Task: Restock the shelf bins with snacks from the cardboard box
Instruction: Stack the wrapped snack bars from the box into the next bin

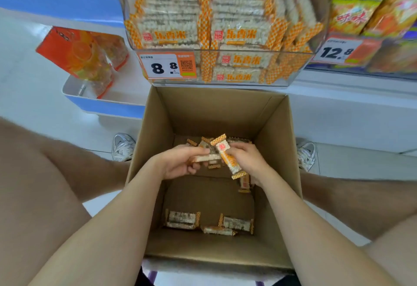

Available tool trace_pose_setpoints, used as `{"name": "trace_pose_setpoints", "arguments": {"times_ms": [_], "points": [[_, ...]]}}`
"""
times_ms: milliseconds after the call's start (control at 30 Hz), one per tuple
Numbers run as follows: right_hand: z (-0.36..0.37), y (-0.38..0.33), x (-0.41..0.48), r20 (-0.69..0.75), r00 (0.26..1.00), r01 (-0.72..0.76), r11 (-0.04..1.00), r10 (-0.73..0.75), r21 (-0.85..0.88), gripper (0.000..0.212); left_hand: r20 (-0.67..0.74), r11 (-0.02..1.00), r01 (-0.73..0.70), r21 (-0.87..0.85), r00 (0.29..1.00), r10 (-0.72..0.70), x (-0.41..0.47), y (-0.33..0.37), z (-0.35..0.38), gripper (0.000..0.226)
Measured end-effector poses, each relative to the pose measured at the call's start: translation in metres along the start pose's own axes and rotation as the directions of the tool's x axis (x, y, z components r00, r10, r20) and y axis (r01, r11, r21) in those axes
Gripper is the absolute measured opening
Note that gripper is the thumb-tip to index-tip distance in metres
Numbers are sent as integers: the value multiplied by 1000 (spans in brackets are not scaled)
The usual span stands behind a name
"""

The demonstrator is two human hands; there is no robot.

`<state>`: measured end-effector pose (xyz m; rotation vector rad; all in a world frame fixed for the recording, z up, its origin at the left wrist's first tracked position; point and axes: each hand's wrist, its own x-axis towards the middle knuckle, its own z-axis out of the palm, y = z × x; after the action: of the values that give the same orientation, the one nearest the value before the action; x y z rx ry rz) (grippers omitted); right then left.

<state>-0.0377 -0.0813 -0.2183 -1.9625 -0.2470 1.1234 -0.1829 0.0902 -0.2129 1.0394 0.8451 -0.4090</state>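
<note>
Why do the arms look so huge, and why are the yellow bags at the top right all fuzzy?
Head view: the wide-angle lens stretches the edges, so the arms swell toward the bottom corners. Head view: the yellow bags are smeared, probably motion blur, while the 8.8 price tag is sharp. Head view: the cardboard box floor sits in shadow, dimming the loose snack bars.

Both arms are bare, the left forearm (126, 213) and the right forearm (300, 218) alike. Outward of the left hand (180, 164) a bare left leg (45, 173) leads to a left shoe (123, 147), a white and silver-grey trainer with white laces. Outward of the right hand (246, 161) a bare right leg (361, 197) ends in a matching right shoe (306, 154). Behind the hands, between the forearms, lies dark cloth (144, 279) with purple strips.
</note>
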Motion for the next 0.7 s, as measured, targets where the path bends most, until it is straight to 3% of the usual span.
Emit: {"name": "trace_pose_setpoints", "arguments": {"times_ms": [100,267,400,533,633,700], "points": [[-8,-24,-16,29,998,61,997,-62,46,19,20,994,-56,99,998,54,-22,23,8,32],[-28,-58,-43,-191,963,206,976,-190,65,19,27,991,-123,60,992,122,-48,54,9,39],[-35,-78,-60,-252,892,384,923,-376,-20,14,-6,978,-206,41,978,206,-58,66,7,34],[-33,-92,-72,-151,744,625,757,-651,-190,12,-47,933,-327,149,940,337,-75,81,12,25],[-29,-100,-77,-109,688,663,682,-718,-310,22,-25,906,-411,97,909,415,-98,98,17,22],[-28,-105,-80,-77,663,686,645,-745,-337,26,42,881,-470,49,883,468,-118,109,21,36]]}}
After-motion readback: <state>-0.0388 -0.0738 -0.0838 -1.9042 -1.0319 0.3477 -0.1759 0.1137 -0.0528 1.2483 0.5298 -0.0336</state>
